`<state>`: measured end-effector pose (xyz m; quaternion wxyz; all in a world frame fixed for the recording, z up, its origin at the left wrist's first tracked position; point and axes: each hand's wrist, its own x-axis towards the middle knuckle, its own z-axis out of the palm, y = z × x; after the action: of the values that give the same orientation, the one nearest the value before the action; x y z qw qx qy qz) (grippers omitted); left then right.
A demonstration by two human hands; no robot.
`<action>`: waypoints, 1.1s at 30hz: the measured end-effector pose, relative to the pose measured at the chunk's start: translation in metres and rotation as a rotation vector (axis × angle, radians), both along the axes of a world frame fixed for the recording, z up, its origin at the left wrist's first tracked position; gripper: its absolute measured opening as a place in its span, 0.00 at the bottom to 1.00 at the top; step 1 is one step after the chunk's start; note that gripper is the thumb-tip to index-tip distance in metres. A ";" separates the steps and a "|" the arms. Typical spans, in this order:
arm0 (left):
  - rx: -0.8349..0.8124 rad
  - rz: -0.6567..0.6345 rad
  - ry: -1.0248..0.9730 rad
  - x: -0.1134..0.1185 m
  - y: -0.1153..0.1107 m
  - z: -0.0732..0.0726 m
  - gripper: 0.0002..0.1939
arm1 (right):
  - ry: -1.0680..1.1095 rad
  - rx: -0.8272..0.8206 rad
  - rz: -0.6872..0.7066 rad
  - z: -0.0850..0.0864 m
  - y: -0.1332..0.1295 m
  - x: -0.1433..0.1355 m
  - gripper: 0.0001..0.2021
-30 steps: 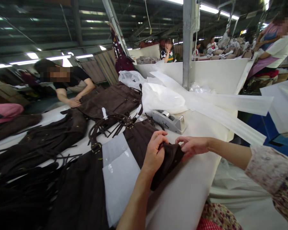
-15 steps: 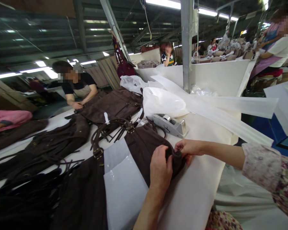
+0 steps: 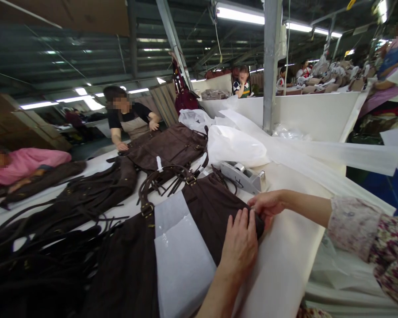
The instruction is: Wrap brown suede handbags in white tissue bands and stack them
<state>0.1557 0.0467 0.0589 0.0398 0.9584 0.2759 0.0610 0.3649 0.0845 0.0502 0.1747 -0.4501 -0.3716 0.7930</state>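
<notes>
Both hands on a dark brown bag, flat on a white table.
Left hand laid open on the bag's surface, fingers straight, gripping nothing; right hand, at one o'clock from it, closed around the bag's end. White sheet at nine o'clock, just beside. Grey tape dispenser at twelve, white plastic beyond. More brown bags towards ten; farther out, aproned co-worker between ten and eleven, pink-sleeved person at ten.

Bag on table, tape dispenser behind it
</notes>
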 end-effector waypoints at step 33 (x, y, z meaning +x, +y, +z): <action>-0.331 -0.026 -0.297 -0.013 -0.034 -0.018 0.38 | -1.078 0.833 -0.099 0.030 0.113 -0.079 0.12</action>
<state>0.1428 0.0127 0.0410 0.2377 0.9227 0.2611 0.1547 0.2862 0.1979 0.0806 0.1600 -0.6939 -0.6597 0.2400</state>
